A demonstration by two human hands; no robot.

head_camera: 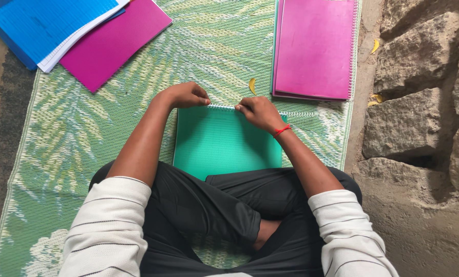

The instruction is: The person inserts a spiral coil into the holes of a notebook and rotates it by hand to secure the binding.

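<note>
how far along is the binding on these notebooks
Looks done: a magenta stack at upper right shows a spiral along its edge. In hand: both hands, left hand and right hand, pinch the white spiral on the green notebook; it overhangs right. Seemingly left: the blue and magenta covers at upper left.

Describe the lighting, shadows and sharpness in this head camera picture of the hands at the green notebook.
Head view: soft, even daylight with no glare; the left hand, right hand and green notebook are sharp; only faint shadows fall on the woven mat; darker shade sits in the gaps of the stone wall; edges bend slightly.
</note>
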